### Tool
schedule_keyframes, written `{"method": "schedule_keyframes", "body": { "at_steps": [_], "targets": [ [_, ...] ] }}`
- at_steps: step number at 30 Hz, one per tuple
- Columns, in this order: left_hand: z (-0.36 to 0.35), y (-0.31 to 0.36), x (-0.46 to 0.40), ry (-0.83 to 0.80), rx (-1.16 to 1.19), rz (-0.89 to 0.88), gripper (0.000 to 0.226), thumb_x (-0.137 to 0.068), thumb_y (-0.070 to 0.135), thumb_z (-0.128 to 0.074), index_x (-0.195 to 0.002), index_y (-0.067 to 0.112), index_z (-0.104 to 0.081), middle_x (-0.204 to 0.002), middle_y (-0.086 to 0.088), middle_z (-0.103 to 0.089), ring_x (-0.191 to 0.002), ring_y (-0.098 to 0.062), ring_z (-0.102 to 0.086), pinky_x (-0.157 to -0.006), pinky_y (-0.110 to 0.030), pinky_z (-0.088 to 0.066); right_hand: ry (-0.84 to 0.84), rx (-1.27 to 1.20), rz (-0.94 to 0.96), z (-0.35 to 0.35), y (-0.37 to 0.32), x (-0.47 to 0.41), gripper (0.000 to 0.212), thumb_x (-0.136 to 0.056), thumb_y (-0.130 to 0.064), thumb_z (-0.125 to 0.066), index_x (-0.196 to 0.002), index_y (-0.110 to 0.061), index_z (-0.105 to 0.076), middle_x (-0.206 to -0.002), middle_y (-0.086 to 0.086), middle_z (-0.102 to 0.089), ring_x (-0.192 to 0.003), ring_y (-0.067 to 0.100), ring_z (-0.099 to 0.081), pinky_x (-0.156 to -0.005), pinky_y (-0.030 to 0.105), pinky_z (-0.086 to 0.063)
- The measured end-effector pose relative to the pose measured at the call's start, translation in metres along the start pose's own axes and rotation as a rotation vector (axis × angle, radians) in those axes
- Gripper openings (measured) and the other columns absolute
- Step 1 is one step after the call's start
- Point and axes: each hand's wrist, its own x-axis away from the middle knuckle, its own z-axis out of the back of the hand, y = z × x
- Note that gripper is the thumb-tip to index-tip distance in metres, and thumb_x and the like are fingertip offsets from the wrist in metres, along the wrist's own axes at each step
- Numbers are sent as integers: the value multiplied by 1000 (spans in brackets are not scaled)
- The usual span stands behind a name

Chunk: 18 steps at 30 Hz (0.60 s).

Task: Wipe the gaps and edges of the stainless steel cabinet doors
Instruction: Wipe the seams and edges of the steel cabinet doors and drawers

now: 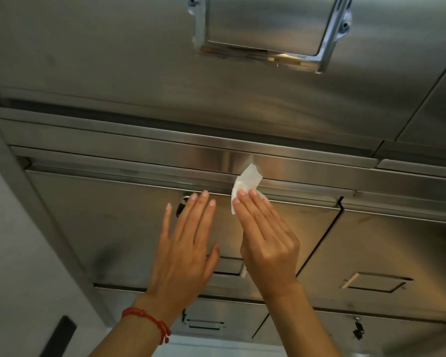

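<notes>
Both hands raised, left [184, 243] flat, right [264, 235] fingers extended.

Locker room; steel cabinet doors [129, 228]

Materials and finishes on view

Cabinet doors [108, 228]: brushed stainless steel, satin sheen, smudged in patches. Horizontal rail [165, 148]: brighter, glossier steel. Wipe [246, 182]: thin white paper or nonwoven, matt, creased. Wrist cord [150, 319]: red braided thread

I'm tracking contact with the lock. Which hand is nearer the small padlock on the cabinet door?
Left. The left hand lies flat with its fingertips right at the padlock; the right hand is off to its right, pressing the white wipe.
</notes>
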Motion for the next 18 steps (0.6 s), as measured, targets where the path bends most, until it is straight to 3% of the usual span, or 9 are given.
{"method": "schedule_keyframes", "body": {
  "at_steps": [4,13,18],
  "targets": [
    [9,-23,6,-20,-15,1,60,-87,32,-39,-138,3,-29,-143,-18,-40,-135,-29,-32,-104,-62,-30,-20,15,-12,-7,-21,-5,20,-92,-2,-56,-105,0,-70,-113,15,-66,-110,24,-62,-90,38,-54],
    [22,-73,11,-24,-9,0,62,-86,32,-37,-139,2,-28,-145,-19,-37,-136,-28,-26,-105,-62,-22,-21,35,-34,-26,-58,-21,21,-94,-1,-52,-106,0,-70,-114,15,-66,-111,24,-62,-91,38,-53],
    [21,-93,16,-24,33,9,63,-87,33,-38,-142,4,-25,-148,-16,-31,-139,-26,-21,-112,-53,-15,-23,33,-47,-33,-71,-25,21,-85,5,-62,-104,2,-71,-112,16,-66,-109,25,-62,-90,39,-54]
  ]
}}
